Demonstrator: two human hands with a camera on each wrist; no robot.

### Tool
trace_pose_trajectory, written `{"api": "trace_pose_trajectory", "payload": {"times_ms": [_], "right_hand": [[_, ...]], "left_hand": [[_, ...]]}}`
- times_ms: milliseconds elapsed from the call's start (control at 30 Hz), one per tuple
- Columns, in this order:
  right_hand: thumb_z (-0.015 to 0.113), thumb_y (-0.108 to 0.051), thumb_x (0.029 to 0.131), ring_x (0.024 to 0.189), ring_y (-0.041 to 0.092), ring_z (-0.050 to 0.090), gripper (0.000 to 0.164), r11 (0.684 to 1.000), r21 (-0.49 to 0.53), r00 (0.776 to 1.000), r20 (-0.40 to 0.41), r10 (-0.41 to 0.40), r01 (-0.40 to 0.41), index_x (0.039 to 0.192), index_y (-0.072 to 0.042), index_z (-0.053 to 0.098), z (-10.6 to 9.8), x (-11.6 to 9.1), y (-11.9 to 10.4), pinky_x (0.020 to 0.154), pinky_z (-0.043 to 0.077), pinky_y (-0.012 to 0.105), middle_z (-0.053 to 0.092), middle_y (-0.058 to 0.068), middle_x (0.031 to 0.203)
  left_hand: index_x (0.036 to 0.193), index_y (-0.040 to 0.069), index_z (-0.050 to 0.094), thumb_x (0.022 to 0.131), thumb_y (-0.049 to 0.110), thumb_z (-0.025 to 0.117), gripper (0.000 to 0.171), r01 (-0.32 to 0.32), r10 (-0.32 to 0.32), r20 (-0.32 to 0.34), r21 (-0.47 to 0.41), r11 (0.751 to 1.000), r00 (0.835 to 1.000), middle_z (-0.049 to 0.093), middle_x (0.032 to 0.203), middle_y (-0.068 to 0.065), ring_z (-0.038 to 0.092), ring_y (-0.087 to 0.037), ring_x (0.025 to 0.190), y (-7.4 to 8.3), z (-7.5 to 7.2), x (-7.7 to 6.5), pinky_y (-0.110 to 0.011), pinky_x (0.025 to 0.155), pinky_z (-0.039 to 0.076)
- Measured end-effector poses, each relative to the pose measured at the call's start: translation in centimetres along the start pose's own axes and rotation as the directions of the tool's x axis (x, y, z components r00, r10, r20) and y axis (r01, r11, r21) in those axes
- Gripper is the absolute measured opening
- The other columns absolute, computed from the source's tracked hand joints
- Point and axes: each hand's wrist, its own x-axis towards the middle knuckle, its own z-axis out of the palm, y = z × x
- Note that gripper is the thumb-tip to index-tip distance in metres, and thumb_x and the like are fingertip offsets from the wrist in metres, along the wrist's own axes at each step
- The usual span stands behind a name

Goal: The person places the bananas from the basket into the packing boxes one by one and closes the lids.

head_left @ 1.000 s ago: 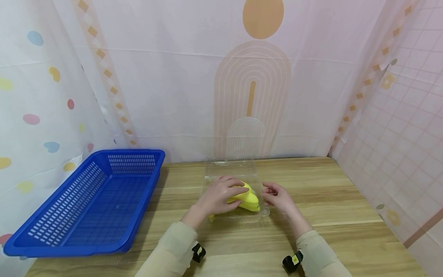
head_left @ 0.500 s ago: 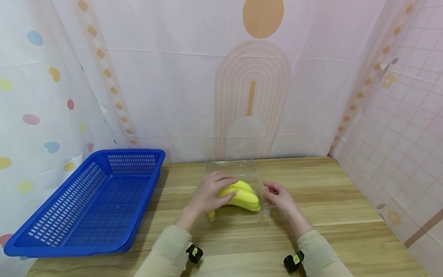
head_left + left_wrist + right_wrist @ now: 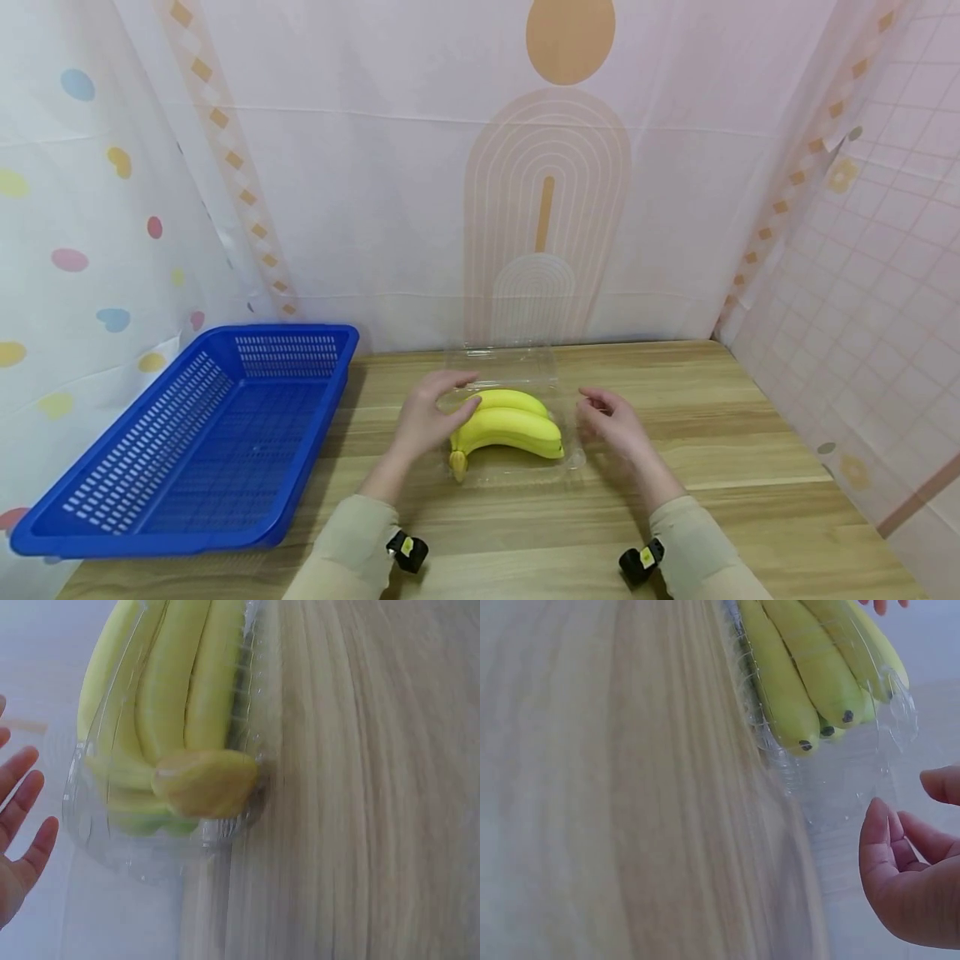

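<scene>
A bunch of yellow bananas (image 3: pixel 517 427) lies in a clear plastic clamshell box (image 3: pixel 525 477), its lid (image 3: pixel 506 362) raised at the back. In the left wrist view the banana stem (image 3: pixel 206 784) sits at the box's left end. My left hand (image 3: pixel 426 419) is at that end, fingers spread and holding nothing; in the head view its thumb overlaps the bananas' edge. Beside the box's right end, my right hand (image 3: pixel 613 427) has loosely bent fingers. The right wrist view shows its thumb and fingers apart, with nothing between them, near the clear plastic (image 3: pixel 847 795).
A blue perforated basket (image 3: pixel 281 467) stands on the left of the wooden table (image 3: pixel 720 442). Patterned cloth (image 3: pixel 390 208) hangs behind the table and along both sides. A wrist camera (image 3: pixel 407 552) is strapped near the left sleeve, another camera (image 3: pixel 641 562) near the right.
My left hand has come off the bananas and moved left, uncovering the bunch. The bananas stay in the box. My right hand has shifted slightly to the right.
</scene>
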Motion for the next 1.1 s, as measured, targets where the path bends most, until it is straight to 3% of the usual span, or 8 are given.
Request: {"api": "trace_pose_trajectory", "payload": {"times_ms": [133,233,367,500,767,900,967,1100], "right_hand": [[0.058,-0.016,0.101,0.098,0.02,0.057,0.046,1.0,0.02,1.0,-0.022,-0.014,0.014,0.139,0.008,0.049,-0.2,0.1,-0.2,0.078,0.052,0.027,0.059,0.018,0.118],[0.056,-0.016,0.102,0.1,0.017,0.059,0.046,0.997,0.067,0.999,-0.034,-0.033,0.035,0.14,0.007,0.047,-0.3,0.2,-0.2,0.084,0.053,0.03,0.057,0.024,0.126],[0.054,-0.016,0.103,0.105,0.014,0.061,0.047,0.985,0.17,0.999,-0.032,-0.035,0.04,0.143,0.006,0.044,-0.4,0.5,-0.2,0.098,0.05,0.042,0.053,0.027,0.135],[0.05,-0.02,0.105,0.115,0.022,0.059,0.048,0.974,0.225,0.999,-0.009,-0.038,0.039,0.145,0.005,0.041,-0.6,0.8,-0.2,0.104,0.044,0.046,0.049,0.028,0.139],[0.042,-0.024,0.108,0.126,0.033,0.052,0.05,0.962,0.27,0.999,0.027,-0.041,0.032,0.147,0.007,0.035,-0.9,1.6,-0.2,0.105,0.044,0.04,0.044,0.031,0.143],[0.039,-0.025,0.108,0.127,0.034,0.051,0.053,0.953,0.302,0.999,0.047,-0.019,0.004,0.148,0.009,0.031,-1.0,2.2,-0.4,0.107,0.041,0.042,0.042,0.033,0.144],[0.039,-0.028,0.108,0.129,0.037,0.048,0.057,0.953,0.304,0.998,0.069,-0.01,-0.011,0.149,0.01,0.027,-1.0,2.6,-0.5,0.109,0.04,0.043,0.039,0.034,0.145],[0.04,-0.034,0.107,0.133,0.041,0.043,0.064,0.955,0.295,0.995,0.102,0.007,-0.037,0.15,0.011,0.022,-1.0,3.4,-0.8,0.109,0.039,0.042,0.036,0.034,0.147]], "left_hand": [[0.117,0.0,0.07,0.085,0.002,0.075,0.033,0.208,-0.211,-0.005,-0.13,0.969,0.978,0.071,0.109,-0.014,0.065,-0.03,0.096,0.0,-0.6,-0.2,-0.05,0.084,0.054],[0.12,0.001,0.068,0.089,0.005,0.072,0.031,0.349,-0.362,-0.013,-0.235,0.907,0.932,0.07,0.112,-0.016,0.065,-0.028,0.099,0.0,-1.1,-0.4,-0.048,0.086,0.053],[0.123,0.002,0.067,0.093,0.012,0.07,0.032,0.455,-0.489,-0.029,-0.321,0.831,0.872,0.069,0.114,-0.019,0.063,-0.019,0.101,-0.3,-1.7,-0.5,-0.031,0.084,0.052],[0.127,0.001,0.064,0.096,0.015,0.066,0.034,0.524,-0.57,-0.019,-0.371,0.767,0.821,0.067,0.117,-0.022,0.063,-0.014,0.1,-0.8,-2.1,-0.6,-0.026,0.083,0.053],[0.136,-0.002,0.053,0.102,0.023,0.057,0.043,0.636,-0.706,0.059,-0.492,0.594,0.705,0.06,0.127,-0.027,0.061,-0.035,0.112,-1.9,-2.9,-0.7,-0.05,0.093,0.052],[0.138,-0.002,0.049,0.102,0.028,0.056,0.048,0.687,-0.773,0.114,-0.55,0.474,0.624,0.057,0.132,-0.028,0.056,-0.041,0.12,-2.5,-3.2,-0.6,-0.051,0.096,0.049],[0.139,-0.004,0.046,0.102,0.029,0.055,0.051,0.7,-0.791,0.137,-0.571,0.428,0.596,0.054,0.134,-0.03,0.053,-0.043,0.123,-2.8,-3.2,-0.5,-0.052,0.097,0.049],[0.141,-0.004,0.042,0.102,0.032,0.053,0.054,0.716,-0.811,0.169,-0.592,0.37,0.559,0.052,0.137,-0.03,0.051,-0.043,0.125,-3.4,-3.2,-0.3,-0.051,0.097,0.049]]}}
